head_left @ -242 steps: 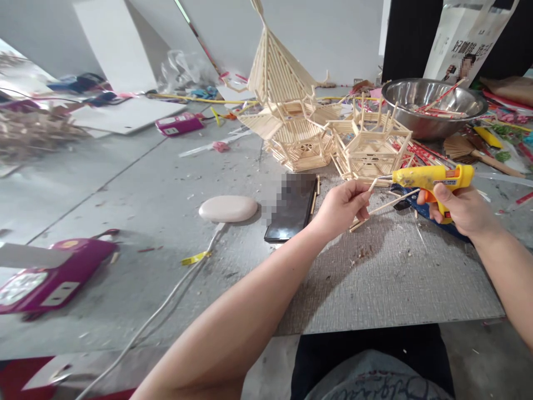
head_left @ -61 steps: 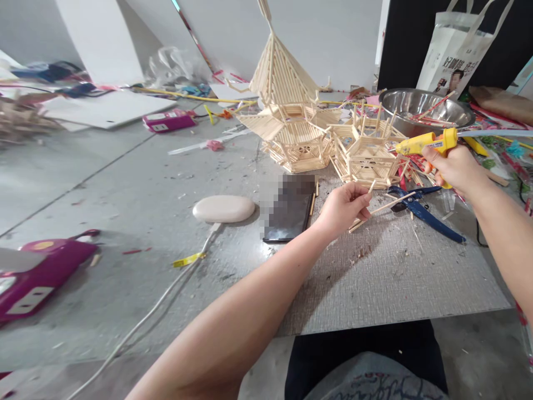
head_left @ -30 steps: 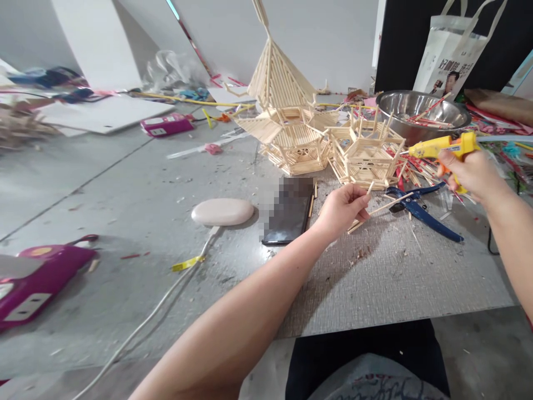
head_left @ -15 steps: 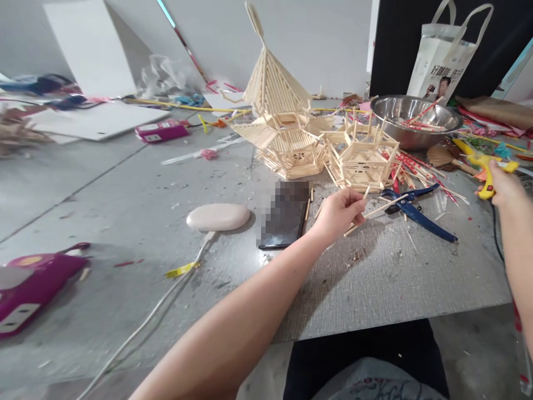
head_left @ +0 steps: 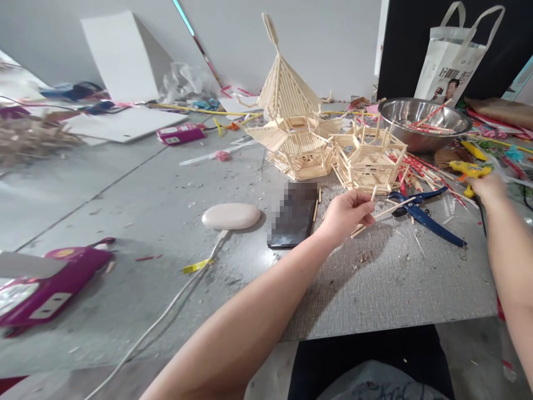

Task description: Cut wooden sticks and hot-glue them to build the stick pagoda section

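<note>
My left hand (head_left: 348,215) is closed in a pinch on a short wooden stick (head_left: 374,193), whose tip points up. Just below its fingers, a longer thin stick (head_left: 393,208) slants toward blue-handled cutters (head_left: 433,226) lying on the table. At the right, my right hand (head_left: 488,189) is wrapped round the handle of a yellow hot glue gun (head_left: 470,169); some of its fingers are hidden. Beyond the left hand stands an open stick frame (head_left: 368,161), beside a stick-built model (head_left: 302,150) with flared eaves. A pointed stick roof (head_left: 285,89) rises behind.
A phone (head_left: 293,216) and a pale oval device (head_left: 232,216) with a white cable lie left of my left hand. Red-patterned sticks (head_left: 420,175) are heaped near a steel bowl (head_left: 425,125). Purple power strips (head_left: 58,283) sit further left. Scraps litter the table (head_left: 166,222).
My right hand has brought the glue gun leftward, nearer the cutters and the red-patterned sticks. The left hand keeps its pinch on the short stick. The camera view has turned slightly left.
</note>
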`<state>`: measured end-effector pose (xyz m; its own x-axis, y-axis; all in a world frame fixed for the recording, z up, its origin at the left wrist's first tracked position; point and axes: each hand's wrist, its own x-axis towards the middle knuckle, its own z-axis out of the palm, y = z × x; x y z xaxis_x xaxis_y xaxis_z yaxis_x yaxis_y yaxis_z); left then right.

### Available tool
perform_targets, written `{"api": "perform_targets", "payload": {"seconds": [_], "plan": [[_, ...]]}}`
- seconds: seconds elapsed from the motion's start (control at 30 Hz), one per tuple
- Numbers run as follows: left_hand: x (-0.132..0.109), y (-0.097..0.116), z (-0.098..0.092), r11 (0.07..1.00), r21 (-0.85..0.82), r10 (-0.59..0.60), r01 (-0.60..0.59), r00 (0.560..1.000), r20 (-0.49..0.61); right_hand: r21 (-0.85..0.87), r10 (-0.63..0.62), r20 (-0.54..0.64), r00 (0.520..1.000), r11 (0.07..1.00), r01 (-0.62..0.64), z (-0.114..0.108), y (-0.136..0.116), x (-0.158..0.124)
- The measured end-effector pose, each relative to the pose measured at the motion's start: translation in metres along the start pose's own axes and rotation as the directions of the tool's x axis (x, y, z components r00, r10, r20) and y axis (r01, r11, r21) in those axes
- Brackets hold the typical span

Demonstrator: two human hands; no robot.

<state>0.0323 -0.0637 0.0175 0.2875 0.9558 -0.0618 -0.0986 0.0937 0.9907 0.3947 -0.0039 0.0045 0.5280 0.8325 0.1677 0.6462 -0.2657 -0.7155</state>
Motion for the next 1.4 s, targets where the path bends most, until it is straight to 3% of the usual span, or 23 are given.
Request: {"api": "perform_targets", "payload": {"seconds": [0.1, 0.17, 0.23, 0.27, 0.3, 0.37, 0.5, 0.57, 0.77, 1.03, 1.27, 1.4], "plan": [[-0.001, 0.001, 0.002, 0.999, -0.045, -0.013, 0.012, 1.0, -0.024, -0.291, 0.064, -0.198, 0.978, 0.949, -0.121, -0.002, -0.005, -0.008], [-0.002, 0.0, 0.003, 0.996, -0.084, -0.019, 0.016, 0.999, -0.033, -0.406, -0.084, -0.251, 0.964, 0.914, -0.026, 0.001, -0.019, -0.017], [-0.003, -0.001, 0.004, 0.991, -0.127, -0.036, 0.032, 0.999, -0.03, -0.32, -0.323, -0.254, 0.911, 0.918, 0.236, 0.007, -0.041, -0.033], [-0.003, -0.001, 0.004, 0.988, -0.15, -0.05, 0.045, 0.998, -0.028, -0.24, -0.464, -0.179, 0.868, 0.876, 0.419, 0.012, -0.054, -0.044], [-0.003, -0.001, 0.003, 0.983, -0.173, -0.066, 0.061, 0.997, -0.027, -0.204, -0.526, -0.133, 0.84, 0.844, 0.497, 0.018, -0.068, -0.056], [-0.002, -0.002, 0.003, 0.974, -0.212, -0.093, 0.084, 0.995, -0.03, -0.144, -0.609, -0.054, 0.792, 0.789, 0.597, 0.032, -0.092, -0.086], [-0.003, -0.003, 0.005, 0.965, -0.255, -0.084, 0.064, 0.994, -0.07, 0.127, -0.806, 0.097, 0.584, 0.592, 0.796, 0.058, -0.121, -0.144], [-0.003, -0.005, 0.007, 0.962, -0.27, -0.071, 0.044, 0.993, -0.092, 0.181, -0.824, 0.117, 0.554, 0.567, 0.804, 0.069, -0.123, -0.161], [-0.004, -0.009, 0.012, 0.932, -0.355, -0.127, 0.076, 0.984, -0.123, 0.207, -0.744, 0.169, 0.647, 0.668, 0.714, 0.082, -0.116, -0.168], [-0.006, -0.009, 0.014, 0.911, -0.395, -0.184, 0.118, 0.974, -0.133, 0.11, -0.745, 0.188, 0.641, 0.664, 0.74, 0.082, -0.117, -0.172], [-0.007, -0.012, 0.016, 0.891, -0.441, -0.169, 0.109, 0.981, -0.1, 0.128, -0.763, 0.171, 0.624, 0.645, 0.753, 0.083, -0.117, -0.173], [-0.008, -0.011, 0.016, 0.892, -0.434, -0.181, 0.126, 0.98, -0.087, 0.097, -0.757, 0.139, 0.638, 0.652, 0.752, 0.084, -0.117, -0.176]]}}
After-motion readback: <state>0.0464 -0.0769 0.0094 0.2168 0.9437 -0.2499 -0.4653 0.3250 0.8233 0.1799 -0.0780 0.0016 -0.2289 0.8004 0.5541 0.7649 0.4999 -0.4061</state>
